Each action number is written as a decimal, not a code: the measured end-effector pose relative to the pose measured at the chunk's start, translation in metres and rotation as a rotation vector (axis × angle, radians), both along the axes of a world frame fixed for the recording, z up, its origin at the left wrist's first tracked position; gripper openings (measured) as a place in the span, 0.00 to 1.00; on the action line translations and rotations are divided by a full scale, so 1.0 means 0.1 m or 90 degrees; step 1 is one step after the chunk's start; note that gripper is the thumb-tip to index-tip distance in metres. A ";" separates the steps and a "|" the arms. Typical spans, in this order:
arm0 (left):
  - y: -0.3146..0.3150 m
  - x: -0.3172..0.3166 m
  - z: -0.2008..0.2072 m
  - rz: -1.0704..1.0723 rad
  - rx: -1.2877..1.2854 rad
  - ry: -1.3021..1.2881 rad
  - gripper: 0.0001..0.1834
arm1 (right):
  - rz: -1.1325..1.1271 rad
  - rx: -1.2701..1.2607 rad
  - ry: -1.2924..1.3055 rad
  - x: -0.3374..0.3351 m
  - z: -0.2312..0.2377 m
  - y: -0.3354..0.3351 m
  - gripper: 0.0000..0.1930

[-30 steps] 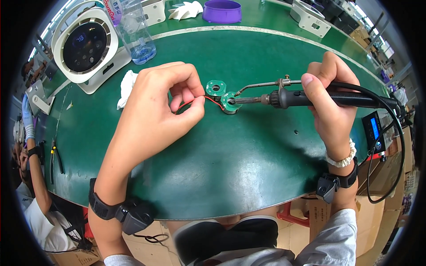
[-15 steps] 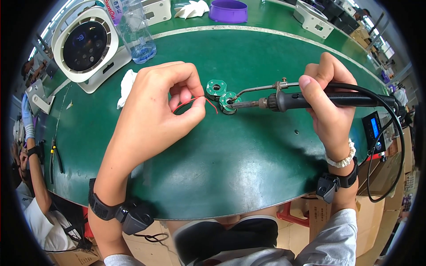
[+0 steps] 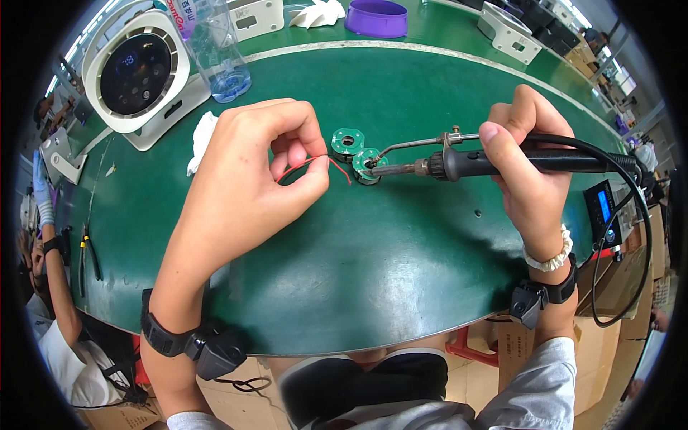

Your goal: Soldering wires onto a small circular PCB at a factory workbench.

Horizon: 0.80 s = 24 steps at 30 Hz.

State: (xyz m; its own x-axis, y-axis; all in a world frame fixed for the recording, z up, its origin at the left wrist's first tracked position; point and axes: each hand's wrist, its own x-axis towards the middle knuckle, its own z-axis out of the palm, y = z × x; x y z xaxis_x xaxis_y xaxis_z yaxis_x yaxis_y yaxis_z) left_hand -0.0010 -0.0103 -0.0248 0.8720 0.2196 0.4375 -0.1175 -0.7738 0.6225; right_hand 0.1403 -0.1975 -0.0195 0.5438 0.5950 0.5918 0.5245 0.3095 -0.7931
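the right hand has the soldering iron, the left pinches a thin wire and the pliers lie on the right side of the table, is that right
Not quite: the head view shows the pliers on the table's left side. The right hand does have the soldering iron, and the left hand pinches a thin wire.

A glossy green table point(image 3: 408, 265) spans the frame, its near edge curving along the bottom and a pale line arching across its upper part. At upper left stands a white appliance point(image 3: 136, 75) with a dark round display; just beside it is a clear bottle point(image 3: 223, 68), bluish at its base. A white housing point(image 3: 269, 18), a white finned wheel point(image 3: 319, 13) and a purple ring point(image 3: 376, 20) line the top, with another white housing point(image 3: 510, 37) at upper right. Two round green circuit boards point(image 3: 363, 158) sit together near the centre. Crumpled white tissue point(image 3: 201, 143), partly hidden, lies left of them; yellow-and-black pliers point(image 3: 85, 246) rest at far left.
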 end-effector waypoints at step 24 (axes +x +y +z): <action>0.04 -0.06 0.08 0.021 0.028 0.041 0.05 | -0.013 0.009 0.006 0.01 0.01 -0.01 0.15</action>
